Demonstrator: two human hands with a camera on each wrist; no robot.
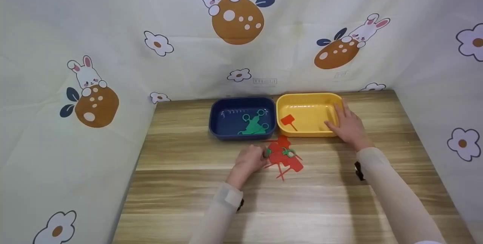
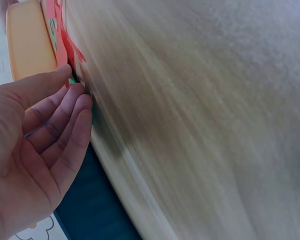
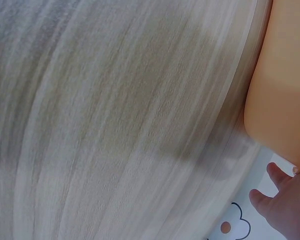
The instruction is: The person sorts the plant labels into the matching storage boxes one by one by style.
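My left hand (image 1: 251,158) is at the left side of a pile of flat red pieces (image 1: 278,154) with thin stems. Its thumb and fingertips pinch a small green piece (image 1: 268,152), mostly hidden by the fingers. Another green piece with a ring (image 1: 289,153) lies on top of the red ones. At the right end of the yellow tray (image 1: 309,135), my right hand (image 1: 349,126) rests over the rim with its fingers spread. In the right wrist view two fingertips (image 3: 260,198) extend outside the tray wall. One red paddle-shaped piece (image 1: 288,119) lies inside that tray.
A dark blue tray (image 1: 226,137) stands left of the yellow one, close beside it, with several green ring-ended pieces (image 1: 255,126) at its right side. Both trays stand near the table's back edge, before a printed cloth (image 1: 294,47). Bare wood (image 1: 286,210) shows in front.
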